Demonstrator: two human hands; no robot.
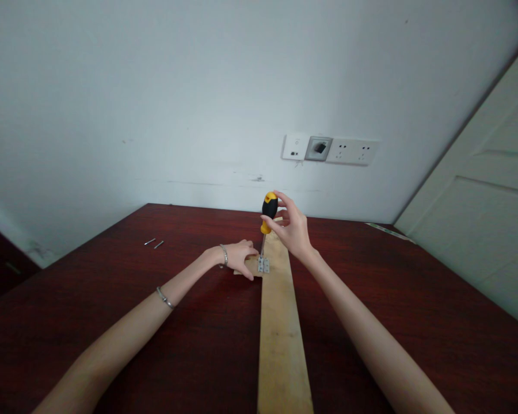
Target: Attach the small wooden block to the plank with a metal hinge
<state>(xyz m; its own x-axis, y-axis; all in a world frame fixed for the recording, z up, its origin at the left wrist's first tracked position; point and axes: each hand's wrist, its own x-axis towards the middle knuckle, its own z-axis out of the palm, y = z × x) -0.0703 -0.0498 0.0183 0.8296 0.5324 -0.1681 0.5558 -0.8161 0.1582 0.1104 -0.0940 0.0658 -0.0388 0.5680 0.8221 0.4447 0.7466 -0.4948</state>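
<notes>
A screwdriver (270,208) with a black and yellow handle stands nearly upright in my right hand (294,229), its handle between thumb and fingers. The shaft runs down to a small metal hinge (263,264), whose leaves lie across the joint between two pieces of wood. On the left is a short wooden piece (255,265), gripped by my left hand (240,259) with the thumb on the near side and fingers on the far side. The hinge's other leaf rests on a long wooden plank (280,333) that runs toward me. Whether a screw sits under the tip is too small to tell.
Two thin metal pieces (159,244) lie on the dark red table (190,356), left of my left hand. Behind the table's far edge rises a white wall with sockets (349,150). A pale panelled door (492,184) stands at the right.
</notes>
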